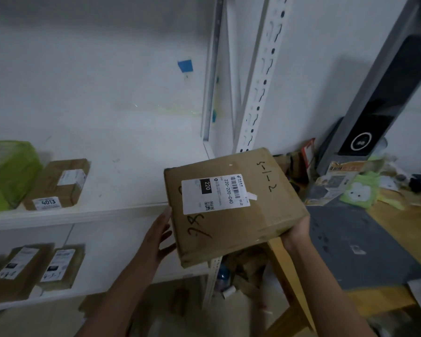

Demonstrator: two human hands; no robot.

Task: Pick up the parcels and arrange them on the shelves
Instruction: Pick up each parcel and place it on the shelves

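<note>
A flat brown cardboard parcel (231, 205) with a white shipping label and black handwriting is held in the air in front of the white shelf (83, 212). My right hand (295, 231) grips its near right corner from below. My left hand (159, 235) lies against its left edge with fingers spread. The parcel overlaps the shelf's right end. On that shelf sit a small brown parcel (58, 183) marked 4013 and a green wrapped parcel (9, 173). Two brown parcels (34, 266) lie on the lower shelf.
A white slotted shelf upright (260, 83) rises just behind the parcel. To the right, a wooden table (399, 220) with a dark mat carries clutter, a green pouch (360, 189) and a leaning grey device (374, 113). Rubbish lies on the floor under the parcel.
</note>
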